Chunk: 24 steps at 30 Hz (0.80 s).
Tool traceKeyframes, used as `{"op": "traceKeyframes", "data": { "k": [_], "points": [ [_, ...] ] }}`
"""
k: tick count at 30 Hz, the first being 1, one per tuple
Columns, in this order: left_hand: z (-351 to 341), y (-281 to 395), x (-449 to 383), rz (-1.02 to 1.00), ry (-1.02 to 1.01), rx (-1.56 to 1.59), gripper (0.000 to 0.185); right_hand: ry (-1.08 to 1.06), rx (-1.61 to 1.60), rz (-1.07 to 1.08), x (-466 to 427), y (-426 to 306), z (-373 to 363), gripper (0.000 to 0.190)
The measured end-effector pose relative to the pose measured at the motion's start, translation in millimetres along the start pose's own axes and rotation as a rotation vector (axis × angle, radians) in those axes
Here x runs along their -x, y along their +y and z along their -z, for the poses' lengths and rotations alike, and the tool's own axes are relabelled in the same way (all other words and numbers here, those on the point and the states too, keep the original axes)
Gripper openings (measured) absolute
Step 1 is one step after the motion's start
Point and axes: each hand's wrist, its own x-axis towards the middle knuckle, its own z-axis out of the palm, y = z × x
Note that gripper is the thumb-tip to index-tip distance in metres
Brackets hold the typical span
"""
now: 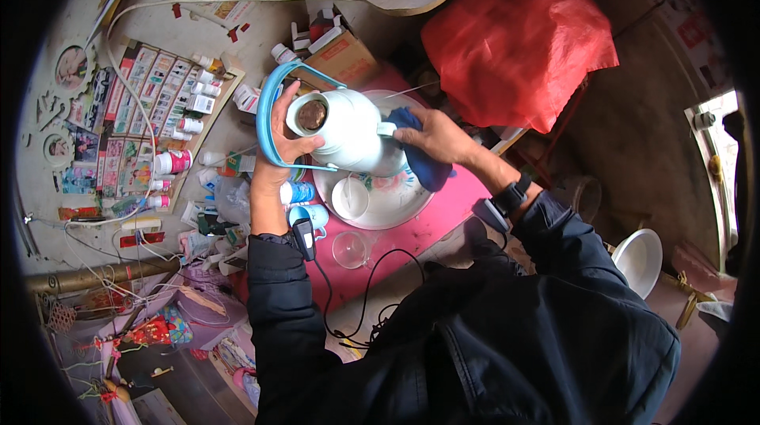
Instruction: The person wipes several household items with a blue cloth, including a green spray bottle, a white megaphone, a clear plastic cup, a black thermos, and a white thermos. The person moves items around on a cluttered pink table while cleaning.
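A pale mint thermos flask (pixel 356 125) is tilted over a large round tray (pixel 409 208), its stoppered mouth toward my left side. My left hand (pixel 288 134) grips the flask near its neck, inside the raised blue carrying handle (pixel 265 122). In my right hand (pixel 436 135) is a dark blue cloth (pixel 428 167), pressed against the flask near its side grip (pixel 386 130). The tray has a painted flower pattern, and a white lidded cup or bowl (pixel 350 198) sits on it. The flask's base is partly hidden by the cloth and hand.
The tray stands on a pink-topped table (pixel 380 259). Near its left edge are a blue mug (pixel 309 217), a clear glass cup (pixel 350 250) and several medicine bottles (pixel 173 161). Beyond lie a cardboard box (pixel 341 60) and a big red plastic bag (pixel 516 45). A black cable (pixel 371 282) hangs before me.
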Motion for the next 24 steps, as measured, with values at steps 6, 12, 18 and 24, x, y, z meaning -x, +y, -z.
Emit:
{"op": "traceKeyframes", "data": {
  "k": [6, 12, 18, 24],
  "points": [
    [3.0, -11.3, -9.6, 0.041, -0.165, 0.297, 0.108, 0.228, 0.056, -0.026, 40.6, -0.2, -25.8, 0.036],
    [17.6, -3.9, 7.3, 0.179, 0.386, 0.418, 0.062, 0.461, -0.217, -0.116, 62.3, -17.6, -38.2, 0.027],
    [-39.9, 37.2, 24.7, -0.122, 0.562, -0.202, 0.045, 0.506, 0.049, 0.401, 58.5, -56.8, -32.7, 0.02],
    [-99.7, 23.1, 11.3, -0.114, 0.55, -0.346, 0.051, 0.29, 0.212, 0.449, 27.7, -63.5, -55.5, 0.02]
  ]
}}
